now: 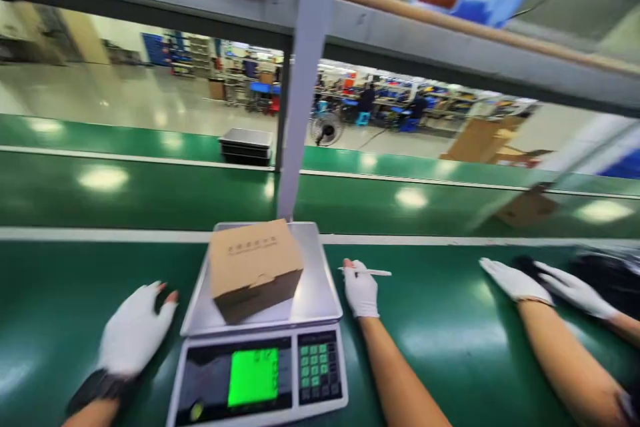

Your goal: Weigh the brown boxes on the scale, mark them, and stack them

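Note:
A closed brown cardboard box (pixel 256 263) rests at a slant on the metal pan of a digital scale (pixel 317 280), whose display glows green. To the left of the scale, my left hand (pixel 134 327), in a white glove with bare thumb and fingertip showing, is spread over the green bench and holds nothing. My right hand (pixel 361 288), gloved in white too, lies just right of the pan, with its fingers closed around a white pen (pixel 373 272). Neither hand touches the box.
At the right, a co-worker's gloved hands (pixel 517 280) lie by a black item in clear plastic (pixel 607 280). Ahead, a metal post (pixel 305 80) rises behind the scale to an overhead shelf beam. Stacked trays (pixel 246 145) sit on the far green surface.

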